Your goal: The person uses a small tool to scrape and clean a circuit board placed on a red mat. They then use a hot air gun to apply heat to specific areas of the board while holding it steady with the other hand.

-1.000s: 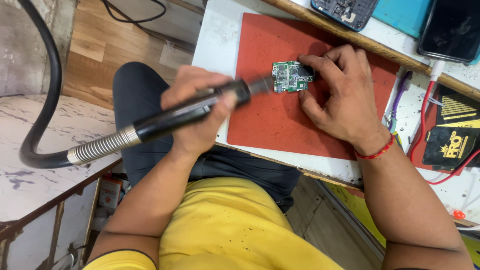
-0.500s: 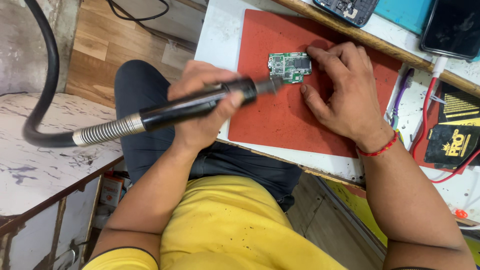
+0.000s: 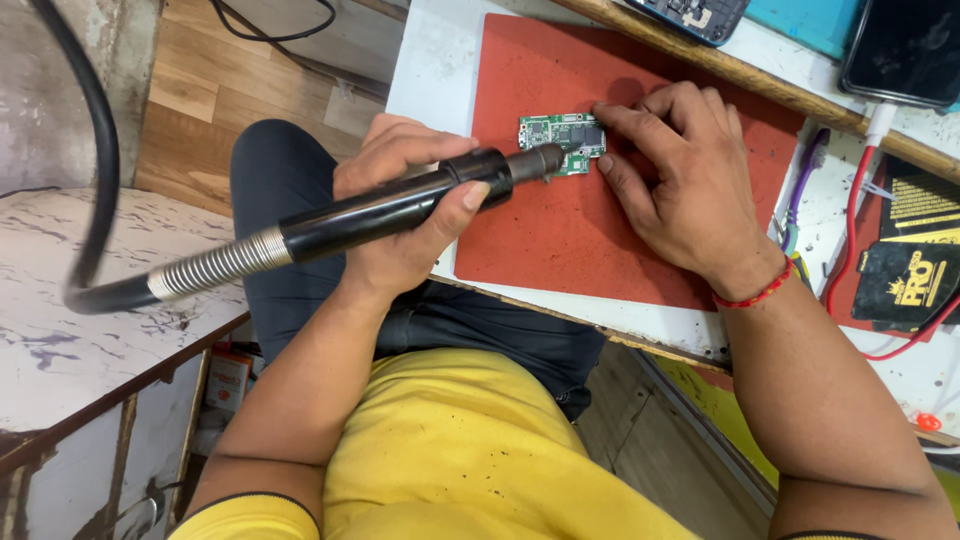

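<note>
Compared with the frame of a second ago, the black hot-air handpiece [image 3: 400,205] has been swung to a flatter angle in the head view, and its nozzle has been brought up against the near edge of the small green circuit board [image 3: 562,141], which has itself been shifted a little up the red mat [image 3: 560,240]. From this it is judged that the board has been repositioned and that work on it with the nozzle is under way rather than finished. The left hand [image 3: 410,215] is seen closed around the handpiece barrel, with the thumb laid along it, while the coiled metal collar and black hose trail off to the left. The right hand [image 3: 680,190] is held loosely spread, its fingertips pressed to the right edge of the board (a red thread is worn at the wrist). The board lies flat on the mat, near the top of the white counter [image 3: 440,70]. At the right edge a black package with gold lettering [image 3: 905,285] is seen, lying flat, crossed by a red cable [image 3: 850,250]. Two dark phones rest beyond a wooden strip at the top.
</note>
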